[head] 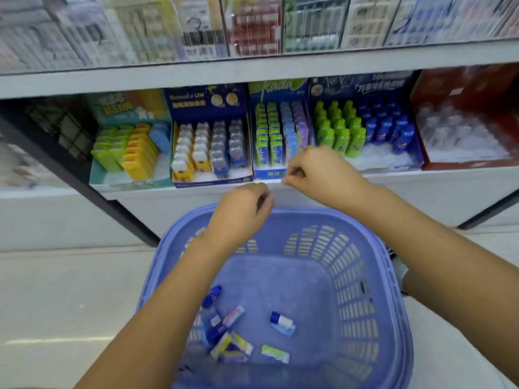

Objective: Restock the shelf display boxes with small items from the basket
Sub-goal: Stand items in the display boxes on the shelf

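- The lavender basket (pixel 365 276) is nearest. In its bottom lie the loose small items (pixel 224 341), roughly ten: one blue bottle (pixel 212 297), one blue-and-white piece (pixel 282 322) lying apart, one green packet (pixel 275 353), and a heap too tangled to count.
- The left hand (pixel 241 211) hovers over the basket's far rim with its grip curled in; I cannot tell whether it holds anything.
- The right hand (pixel 314 171) is at the front edge of the blue-green box (pixel 276 91), lettered "kada". Its grip is pinched, thumb to forefinger, on what I cannot tell.
- Five display boxes stand side by side on the lower shelf (pixel 435 189):
- a teal box (pixel 97 175);
- a navy box (pixel 207 101) reading "Gaspard et Lisa", with four columns;
- the "kada" one;
- a dark blue box (pixel 365 85) of green and blue bottles, writing blurred;
- a red box (pixel 455 88) of clear bottles.
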Tool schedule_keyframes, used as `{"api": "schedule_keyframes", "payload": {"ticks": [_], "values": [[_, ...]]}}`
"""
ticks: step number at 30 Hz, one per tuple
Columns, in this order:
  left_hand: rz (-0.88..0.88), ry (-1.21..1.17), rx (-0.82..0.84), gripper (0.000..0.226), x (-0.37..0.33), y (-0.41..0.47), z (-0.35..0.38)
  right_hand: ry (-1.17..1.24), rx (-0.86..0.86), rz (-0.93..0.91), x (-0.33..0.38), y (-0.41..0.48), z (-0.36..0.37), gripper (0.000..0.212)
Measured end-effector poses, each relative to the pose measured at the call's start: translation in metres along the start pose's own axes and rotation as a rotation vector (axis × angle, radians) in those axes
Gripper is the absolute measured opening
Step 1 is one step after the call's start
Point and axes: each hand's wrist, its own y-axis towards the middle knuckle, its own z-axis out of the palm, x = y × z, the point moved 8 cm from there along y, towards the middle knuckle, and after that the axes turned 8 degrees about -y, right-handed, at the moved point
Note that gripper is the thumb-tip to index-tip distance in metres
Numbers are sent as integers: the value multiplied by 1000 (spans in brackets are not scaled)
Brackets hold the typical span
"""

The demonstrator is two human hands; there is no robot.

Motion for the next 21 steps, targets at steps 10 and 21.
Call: {"api": "schedule_keyframes", "payload": {"ticks": [10, 21], "values": [[-520, 181, 906, 31, 144, -144, 144, 97, 966, -349, 126, -163, 241, 38], [-506, 318, 949, 42, 189, -167, 181, 53, 1132, -403, 133, -206, 310, 29]]}}
